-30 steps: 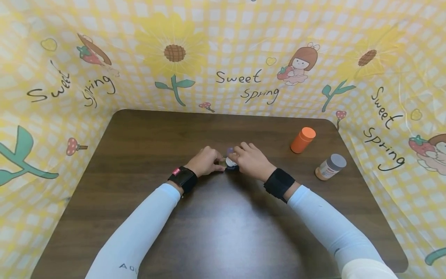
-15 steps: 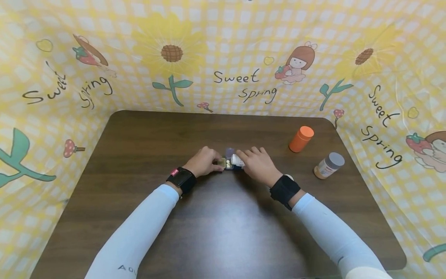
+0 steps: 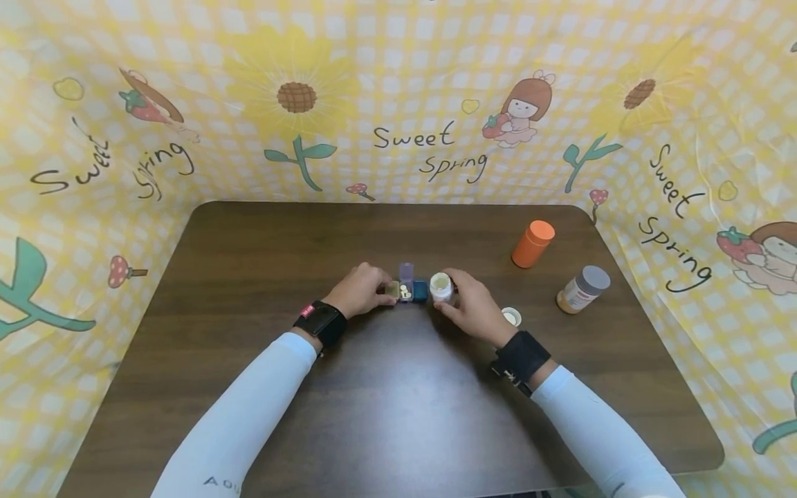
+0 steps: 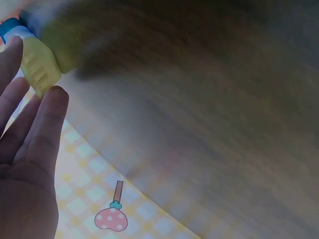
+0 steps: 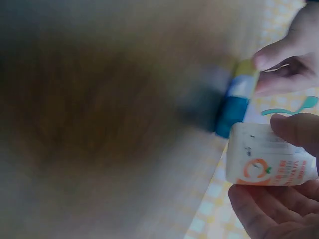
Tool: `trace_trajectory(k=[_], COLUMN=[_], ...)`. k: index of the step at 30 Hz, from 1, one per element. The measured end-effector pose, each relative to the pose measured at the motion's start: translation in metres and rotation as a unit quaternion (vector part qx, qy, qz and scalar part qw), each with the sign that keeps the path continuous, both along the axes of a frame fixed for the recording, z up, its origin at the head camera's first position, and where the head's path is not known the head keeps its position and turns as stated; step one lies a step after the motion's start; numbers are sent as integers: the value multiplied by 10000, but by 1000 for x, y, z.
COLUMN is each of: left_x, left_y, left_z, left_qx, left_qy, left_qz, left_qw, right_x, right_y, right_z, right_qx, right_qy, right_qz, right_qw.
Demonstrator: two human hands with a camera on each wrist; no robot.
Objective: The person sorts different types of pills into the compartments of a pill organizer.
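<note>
A small pill box (image 3: 406,291) with yellow, purple and blue compartments sits mid-table. Its middle purple lid (image 3: 407,271) stands up, and pale tablets show in that compartment. My left hand (image 3: 361,290) pinches the yellow end (image 4: 41,67) between thumb and fingers. Just right of the blue end (image 5: 232,115), my right hand (image 3: 476,308) grips a white vitamin bottle (image 3: 441,288) around its side. The bottle is upright and uncapped, its mouth visible from above. Orange print shows on its label in the right wrist view. A white cap (image 3: 512,317) lies beside my right hand.
Toward the back right stands an orange bottle (image 3: 533,244). Nearer the right edge is a jar with a grey lid (image 3: 582,290). The brown table (image 3: 280,242) is bordered by a yellow checked cloth (image 3: 349,104) at the back and sides.
My right hand has drawn the white bottle rightward off the pill box and turned it from tilted to upright. The tablets and the cap have come into view. My left hand keeps its hold.
</note>
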State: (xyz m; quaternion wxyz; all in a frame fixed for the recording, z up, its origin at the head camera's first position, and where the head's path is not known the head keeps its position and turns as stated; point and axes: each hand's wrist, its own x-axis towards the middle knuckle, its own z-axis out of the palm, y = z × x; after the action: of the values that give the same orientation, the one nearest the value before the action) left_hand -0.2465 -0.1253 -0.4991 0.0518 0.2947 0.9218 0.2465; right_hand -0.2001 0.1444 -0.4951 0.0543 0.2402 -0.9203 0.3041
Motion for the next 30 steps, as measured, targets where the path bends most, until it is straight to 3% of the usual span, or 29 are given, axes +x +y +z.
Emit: trace_trajectory(k=[3, 7, 13, 16, 19, 24, 27, 30], left_x=[1, 1, -1, -2, -3, 4, 19, 36], left_y=[0, -1, -3, -4, -9, -11, 11, 45], left_z=[-3, -7, -8, -8, -7, 7, 15, 17], left_qx=[40, 129, 139, 231, 423, 573, 422, 300], left_qy=[-32, -22, 60, 82, 75, 451, 689, 374], left_qz=[60, 56, 74, -23, -38, -31, -354, -705], left_qw=[10000, 9999, 9999, 9997, 9991, 9973, 9961, 9964], right_x=[13, 29, 38, 39, 40, 40, 33, 27], right_y=[5, 12, 15, 16, 22, 56, 78, 89], right_z=[2, -2, -15, -14, -2, 26, 29, 18], right_qx=[-500, -681, -628, -488, -153, 1044, 1891, 2316], right_qy=[-552, -973, -1099, -1072, -1135, -1004, -1010, -1328], right_qz=[-126, -121, 105, 67, -21, -369, -763, -1042], right_qw=[9971, 9929, 9919, 9930, 9934, 9888, 9738, 9581])
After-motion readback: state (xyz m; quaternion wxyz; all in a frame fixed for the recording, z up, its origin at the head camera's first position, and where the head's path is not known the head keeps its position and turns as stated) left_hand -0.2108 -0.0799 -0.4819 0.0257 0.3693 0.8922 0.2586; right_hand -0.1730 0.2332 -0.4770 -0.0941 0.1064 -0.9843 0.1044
